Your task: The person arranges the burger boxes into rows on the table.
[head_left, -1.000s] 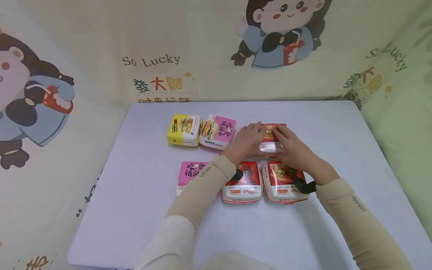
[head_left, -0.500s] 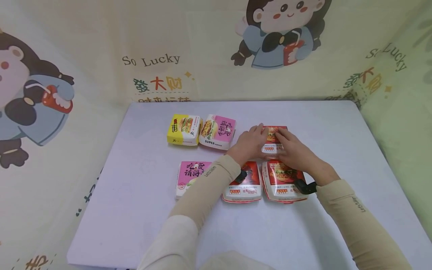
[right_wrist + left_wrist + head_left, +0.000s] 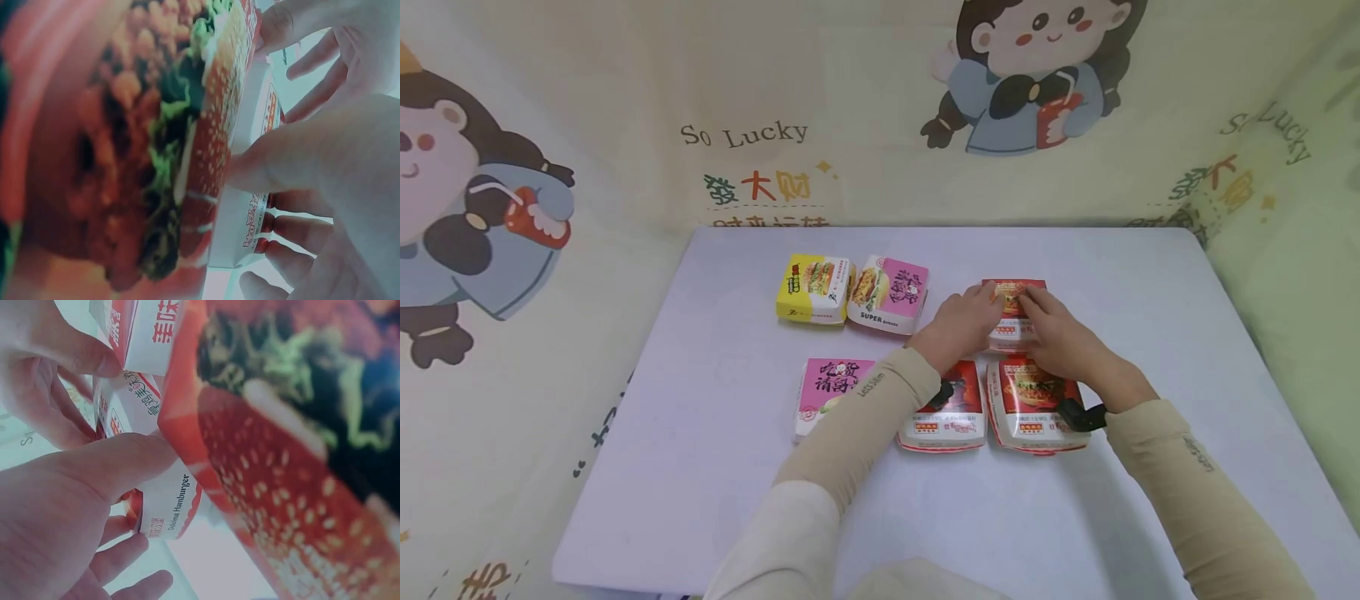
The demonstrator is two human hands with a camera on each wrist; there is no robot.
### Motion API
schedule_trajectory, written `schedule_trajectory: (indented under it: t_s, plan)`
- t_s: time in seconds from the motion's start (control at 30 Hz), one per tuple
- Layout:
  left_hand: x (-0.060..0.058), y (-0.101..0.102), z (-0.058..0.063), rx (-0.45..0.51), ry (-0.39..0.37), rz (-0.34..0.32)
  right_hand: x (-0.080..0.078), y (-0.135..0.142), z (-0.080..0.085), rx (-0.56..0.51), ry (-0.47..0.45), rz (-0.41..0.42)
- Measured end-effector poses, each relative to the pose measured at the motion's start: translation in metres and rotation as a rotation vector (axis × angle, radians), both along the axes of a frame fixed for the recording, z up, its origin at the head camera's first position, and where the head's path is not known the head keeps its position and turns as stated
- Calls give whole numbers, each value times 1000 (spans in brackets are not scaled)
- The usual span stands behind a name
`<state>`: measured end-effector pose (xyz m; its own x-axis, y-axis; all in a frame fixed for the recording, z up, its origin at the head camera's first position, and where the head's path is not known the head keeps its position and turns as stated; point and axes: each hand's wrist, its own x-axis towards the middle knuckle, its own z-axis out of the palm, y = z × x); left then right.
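Note:
A red-and-white burger box lies at the back right of the table, between my two hands. My left hand grips its left side, and in the left wrist view the thumb presses the white wall printed "Delicious Hamburger". From the right, my right hand holds the same box, its thumb on the near wall in the right wrist view. Right in front stand two more red-and-white burger boxes, a right one and a left one, the latter partly behind my left forearm.
A pink burger box stands front left, partly covered by the left sleeve. Behind it, a yellow burger box and a pink-and-white burger box sit side by side. Printed cloth hangs behind the white table.
The held burger box has slid slightly nearer to the front row, and my left hand has shifted a little right with it. The other boxes keep their places; the head view has shifted slightly.

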<state>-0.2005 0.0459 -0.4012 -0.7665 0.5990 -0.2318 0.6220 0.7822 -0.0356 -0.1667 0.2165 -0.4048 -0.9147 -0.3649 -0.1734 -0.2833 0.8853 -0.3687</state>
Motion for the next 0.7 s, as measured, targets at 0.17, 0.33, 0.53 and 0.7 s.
schedule_trajectory:
  t_s: [0.17,0.33,0.53,0.7]
  plan:
    - [1,0,2,-2,-17,3,1,-2,2,22,10,1]
    - [2,1,2,7,-53,14,0,-1,2,33,-3,-13]
    - [3,2,2,22,-75,16,0,1,0,41,-24,-25]
    - [4,1,2,15,-61,19,-1,2,-1,35,-28,-28]
